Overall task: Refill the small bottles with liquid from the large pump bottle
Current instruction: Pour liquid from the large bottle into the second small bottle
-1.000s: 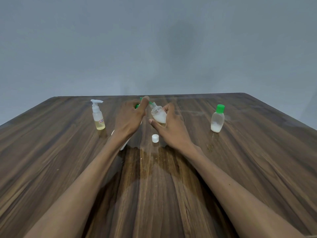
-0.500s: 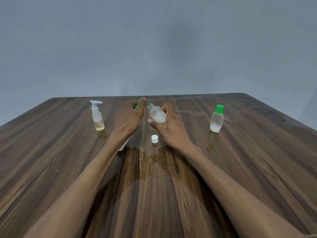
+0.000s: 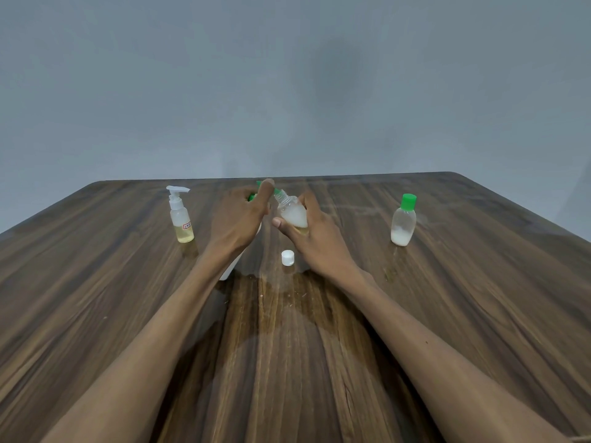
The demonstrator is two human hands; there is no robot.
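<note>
My left hand (image 3: 238, 219) sits on top of the large pump bottle, fingers curled over its green pump head (image 3: 252, 197) and thumb up by the nozzle. Only a strip of the bottle's white body (image 3: 227, 271) shows under my wrist. My right hand (image 3: 315, 243) grips a small uncapped bottle (image 3: 292, 214) holding whitish liquid, tilted so its neck meets the green nozzle. Its white cap (image 3: 287, 258) lies on the table just in front.
A small clear pump bottle (image 3: 180, 219) with yellow liquid stands at the left. A small bottle with a green cap (image 3: 403, 224), white liquid at its bottom, stands at the right. The wooden table (image 3: 479, 314) shows a wet patch near me.
Hardly anything differs. My left thumb has shifted slightly on the pump head, while the small bottle stays tilted against the nozzle.
</note>
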